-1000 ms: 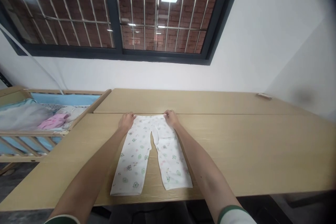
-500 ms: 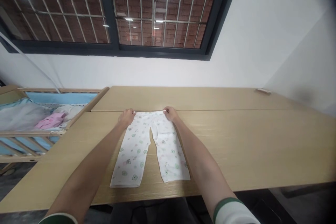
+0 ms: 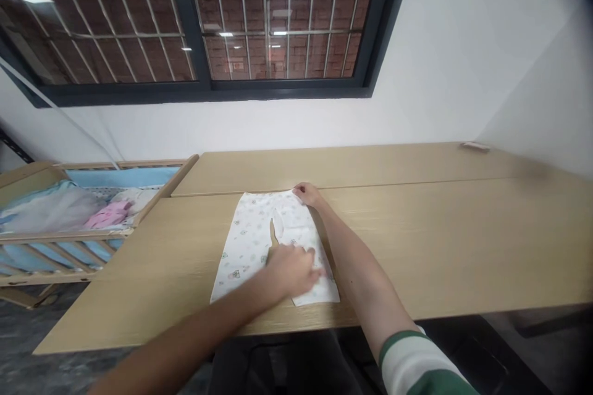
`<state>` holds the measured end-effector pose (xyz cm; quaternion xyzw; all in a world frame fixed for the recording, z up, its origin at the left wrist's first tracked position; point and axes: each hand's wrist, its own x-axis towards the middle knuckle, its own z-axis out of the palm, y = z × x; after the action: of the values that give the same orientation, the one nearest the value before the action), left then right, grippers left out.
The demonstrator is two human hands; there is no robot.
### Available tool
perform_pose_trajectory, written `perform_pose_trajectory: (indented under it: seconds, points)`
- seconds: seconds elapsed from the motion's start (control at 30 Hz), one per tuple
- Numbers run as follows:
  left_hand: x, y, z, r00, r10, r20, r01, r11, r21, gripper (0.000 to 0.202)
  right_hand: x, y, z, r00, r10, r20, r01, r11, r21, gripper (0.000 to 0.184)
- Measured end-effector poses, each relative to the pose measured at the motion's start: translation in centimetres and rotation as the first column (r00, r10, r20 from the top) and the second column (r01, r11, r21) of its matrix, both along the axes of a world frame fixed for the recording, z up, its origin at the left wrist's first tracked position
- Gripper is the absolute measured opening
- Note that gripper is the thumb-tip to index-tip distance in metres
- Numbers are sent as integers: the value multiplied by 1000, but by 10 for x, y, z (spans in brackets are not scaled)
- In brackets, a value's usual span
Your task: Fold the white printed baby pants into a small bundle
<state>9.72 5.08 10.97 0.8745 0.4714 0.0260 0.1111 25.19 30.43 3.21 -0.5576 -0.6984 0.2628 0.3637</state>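
Observation:
A small pair of white trousers (image 3: pixel 250 228) with green and grey animal prints lies flat on the wooden table, legs towards me. My right hand (image 3: pixel 306 193) pinches the far right corner of the waistband, fingers closed on the cloth. My left hand (image 3: pixel 293 266) is over the right trouser leg, crossing from the left side. It is a little blurred, with its fingers apart and nothing seen in it. Part of both legs is hidden under my left hand and forearm.
The wooden table (image 3: pixel 440 241) spreads wide to the right and meets a white wall. At left stands a wooden cot (image 3: pixel 69 236) holding bedding and a pink cloth (image 3: pixel 109 214). A small flat whitish object (image 3: pixel 475 146) lies at the far right corner. A barred window is above.
My left hand has let go of the left waistband corner and moved right and nearer, over the right leg. The right hand keeps its hold. The view has shifted slightly.

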Motion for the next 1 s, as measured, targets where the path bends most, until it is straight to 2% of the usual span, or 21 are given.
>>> perform_pose_trajectory:
  seconds: [0.07, 0.17, 0.27, 0.37, 0.53, 0.67, 0.77, 0.87, 0.93, 1.0]
  points:
    - [21, -31, -6, 993, -110, -31, 108, 992, -65, 44, 2, 0, -1, 1000, 7, -13, -7, 1000, 0, 14]
    - [37, -51, -18, 994, -104, -20, 101, 990, -103, 44, 2, -1, -4, 1000, 5, -27, -5, 1000, 1, 15]
    - [41, -50, -27, 999, -35, 0, 34, 993, -115, 48, 0, -3, -5, 999, -17, -46, 17, 1000, -2, 16]
    - [40, -45, -30, 1000, -17, 13, 19, 992, -124, 42, -3, -3, -6, 996, -38, -76, 36, 999, -21, 15]
    - [32, -43, -22, 998, 16, 53, -7, 986, -168, 31, -8, -4, -10, 987, -83, -136, 74, 995, -67, 14]
    - [16, -45, -13, 975, 96, 200, -49, 972, -228, 30, -10, -6, -3, 973, -137, -185, 120, 988, -102, 13]
    - [-7, -53, -7, 884, 202, 422, -62, 945, -322, 30, -15, -7, 12, 957, -176, -231, 149, 980, -130, 23]
    - [-37, -65, -4, 709, 311, 632, -65, 922, -382, 37, -30, -4, 32, 939, -213, -271, 176, 972, -155, 31]
    - [-59, -74, -3, 617, 370, 694, -85, 908, -409, 42, -48, -1, 44, 932, -233, -278, 192, 967, -165, 31]
    - [-79, -83, -5, 571, 427, 701, -120, 888, -444, 45, -70, 1, 53, 934, -239, -265, 201, 966, -164, 29]
